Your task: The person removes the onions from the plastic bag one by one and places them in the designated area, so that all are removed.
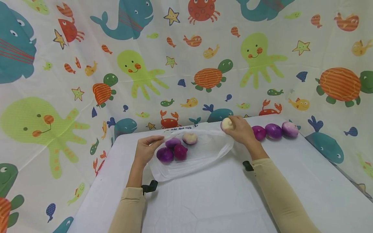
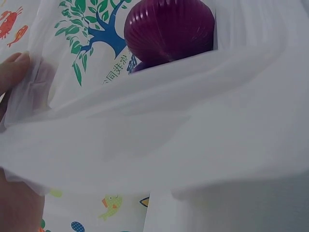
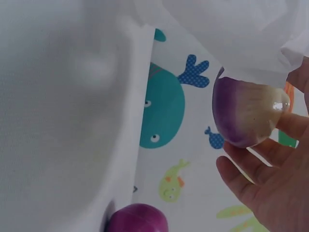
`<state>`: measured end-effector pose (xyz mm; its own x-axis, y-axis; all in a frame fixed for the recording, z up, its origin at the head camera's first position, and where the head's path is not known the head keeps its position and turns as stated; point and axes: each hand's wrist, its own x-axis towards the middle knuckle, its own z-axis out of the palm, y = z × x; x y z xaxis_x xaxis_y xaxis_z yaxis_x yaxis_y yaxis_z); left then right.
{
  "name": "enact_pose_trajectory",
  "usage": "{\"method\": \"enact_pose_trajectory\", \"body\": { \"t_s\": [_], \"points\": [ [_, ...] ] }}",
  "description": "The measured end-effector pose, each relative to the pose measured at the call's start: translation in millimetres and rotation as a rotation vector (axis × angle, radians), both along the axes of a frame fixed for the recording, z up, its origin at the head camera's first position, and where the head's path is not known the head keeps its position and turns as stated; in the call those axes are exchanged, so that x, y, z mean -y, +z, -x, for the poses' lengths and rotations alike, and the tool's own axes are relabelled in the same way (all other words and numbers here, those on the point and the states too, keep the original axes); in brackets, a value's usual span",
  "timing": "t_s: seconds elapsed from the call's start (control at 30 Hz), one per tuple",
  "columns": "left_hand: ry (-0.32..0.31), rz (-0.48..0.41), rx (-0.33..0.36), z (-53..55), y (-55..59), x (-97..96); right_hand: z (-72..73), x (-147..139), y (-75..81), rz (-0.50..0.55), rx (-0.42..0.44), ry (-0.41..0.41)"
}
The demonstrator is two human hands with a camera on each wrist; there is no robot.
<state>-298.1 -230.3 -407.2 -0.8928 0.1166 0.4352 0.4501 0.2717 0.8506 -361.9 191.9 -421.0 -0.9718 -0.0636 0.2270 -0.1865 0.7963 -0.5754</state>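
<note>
A white plastic bag [image 1: 209, 147] lies with its mouth spread between my hands; a tree print shows in the left wrist view. My left hand [image 1: 145, 149] pinches its left edge between thumb and fingers. Inside are a dark purple onion [image 1: 165, 155], a purple vegetable [image 1: 173, 142], a magenta onion [image 1: 180, 152] and a purple-and-white turnip [image 1: 190, 138]. My right hand [image 1: 242, 130] grips another purple-and-white turnip [image 3: 251, 112] above the bag's right end. Bag film hangs close to the right fingers in the right wrist view; whether they hold it too is unclear.
Right of my right hand, a magenta onion [image 1: 258, 133], a purple round vegetable [image 1: 274, 131] and a pale purple turnip [image 1: 289, 129] sit in a row on the white table [image 1: 204, 200]. A sea-animal curtain [image 1: 180, 71] hangs behind the table's far edge.
</note>
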Motion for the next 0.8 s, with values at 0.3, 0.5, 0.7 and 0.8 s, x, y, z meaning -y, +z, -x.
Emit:
{"method": "enact_pose_trajectory", "body": {
  "t_s": [0.3,0.5,0.7,0.8],
  "points": [
    [-0.004,-0.001,-0.001,-1.0,0.9,-0.1,2.3,-8.1,-2.8,-0.01,0.047,-0.045],
    [-0.008,-0.002,-0.007,-0.9,1.5,-0.5,3.1,-17.4,-1.3,-0.085,0.082,0.0],
    [0.001,0.002,0.013,-0.4,0.7,-0.7,3.0,-23.3,-2.0,-0.115,0.137,0.016],
    [0.001,0.003,0.018,-0.4,0.4,-0.8,2.2,-25.8,-1.9,-0.127,0.147,0.022]
  ]
}}
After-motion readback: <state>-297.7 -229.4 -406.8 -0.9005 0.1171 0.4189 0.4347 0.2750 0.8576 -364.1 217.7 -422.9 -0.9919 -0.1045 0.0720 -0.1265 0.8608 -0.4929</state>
